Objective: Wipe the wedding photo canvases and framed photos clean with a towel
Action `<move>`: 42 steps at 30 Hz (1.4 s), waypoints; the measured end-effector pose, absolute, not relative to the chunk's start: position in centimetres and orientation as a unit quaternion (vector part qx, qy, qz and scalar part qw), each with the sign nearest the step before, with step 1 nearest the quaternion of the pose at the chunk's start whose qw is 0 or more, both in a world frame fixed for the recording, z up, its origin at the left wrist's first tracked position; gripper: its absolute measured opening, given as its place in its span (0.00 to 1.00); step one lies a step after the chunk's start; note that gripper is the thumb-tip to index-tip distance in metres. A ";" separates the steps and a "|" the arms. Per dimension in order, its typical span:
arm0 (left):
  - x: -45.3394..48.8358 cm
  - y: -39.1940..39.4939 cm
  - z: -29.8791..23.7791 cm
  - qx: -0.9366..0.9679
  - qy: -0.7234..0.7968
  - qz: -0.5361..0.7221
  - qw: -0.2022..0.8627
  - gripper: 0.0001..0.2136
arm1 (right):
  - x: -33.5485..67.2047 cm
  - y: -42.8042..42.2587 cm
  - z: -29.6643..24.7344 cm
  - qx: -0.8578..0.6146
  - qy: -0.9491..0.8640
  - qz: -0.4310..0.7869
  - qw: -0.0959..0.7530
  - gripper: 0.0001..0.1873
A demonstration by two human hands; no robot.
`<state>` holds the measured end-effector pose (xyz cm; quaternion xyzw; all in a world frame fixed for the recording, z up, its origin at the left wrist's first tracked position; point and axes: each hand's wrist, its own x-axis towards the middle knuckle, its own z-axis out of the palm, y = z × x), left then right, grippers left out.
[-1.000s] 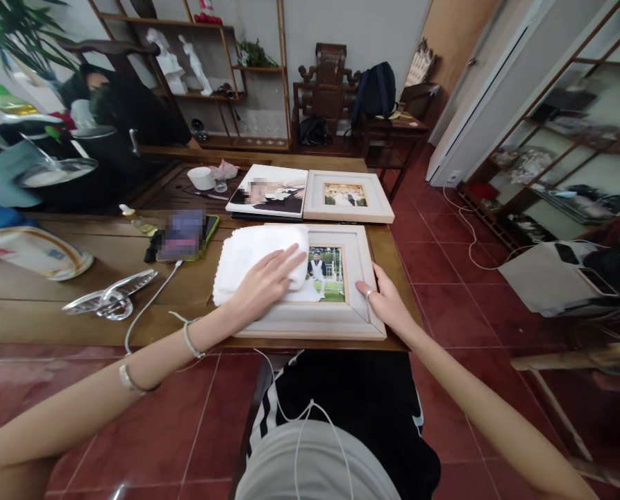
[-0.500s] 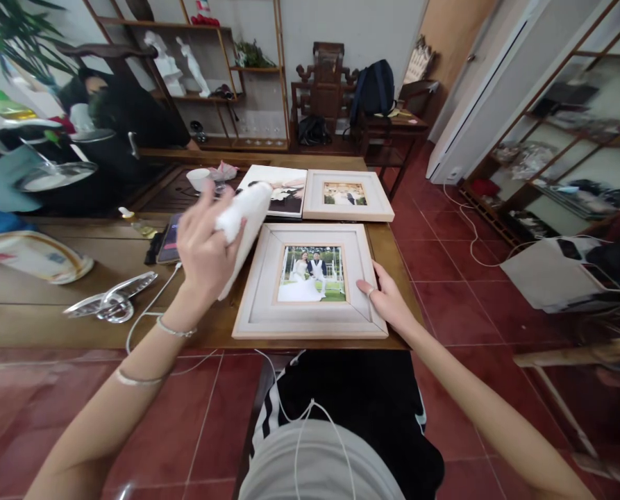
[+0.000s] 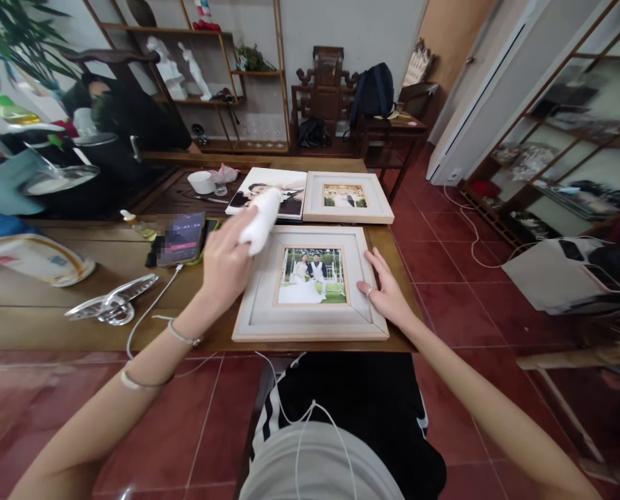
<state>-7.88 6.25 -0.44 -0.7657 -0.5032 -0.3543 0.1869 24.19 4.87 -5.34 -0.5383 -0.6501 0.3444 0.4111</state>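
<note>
A pale wooden picture frame [image 3: 310, 321] with a wedding photo lies flat at the near edge of the wooden table [image 3: 54, 316]. My left hand [image 3: 226, 267] is closed round a folded white cloth [image 3: 260, 221], held at the frame's upper left corner. My right hand [image 3: 385, 288] lies flat with fingers spread on the frame's right border, a ring on one finger.
Behind the frame lie a smaller framed photo [image 3: 347, 197] and an unframed photo print [image 3: 273, 189]. A phone [image 3: 180, 238] on a cable, a metal ornament [image 3: 110, 300], a white bowl [image 3: 202, 181] and a plate [image 3: 33, 257] sit to the left. Red tiled floor lies to the right.
My left hand lifted the cloth off the photo, bunched it, and now brings it down to the frame's upper left corner. My right hand stayed on the frame.
</note>
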 end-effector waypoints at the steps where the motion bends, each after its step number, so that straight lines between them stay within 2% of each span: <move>1: -8.3 6.6 0.0 -0.747 -0.513 -0.371 0.203 0.13 | 24.3 5.1 -5.1 -0.526 -0.668 0.331 0.409 0.33; 4: -9.0 7.2 0.1 -0.750 -0.511 -0.363 0.210 0.14 | 24.4 5.9 -4.5 -0.477 -0.718 0.304 0.406 0.26; 7: -8.7 7.3 -1.5 -0.813 -0.477 -0.294 0.157 0.18 | 24.3 6.2 -4.2 -0.452 -0.722 0.318 0.416 0.23; 12: -7.2 7.6 -3.7 -0.822 -0.501 -0.250 0.108 0.13 | 24.1 5.6 -4.4 -0.434 -0.725 0.325 0.425 0.25; 22: -5.7 8.6 -3.2 -0.832 -0.517 -0.167 0.113 0.11 | 24.2 7.5 -5.2 -0.436 -0.724 0.351 0.403 0.27; 42: -5.7 8.2 -3.5 -0.840 -0.508 -0.151 0.119 0.11 | 24.2 7.1 -5.7 -0.421 -0.753 0.309 0.401 0.27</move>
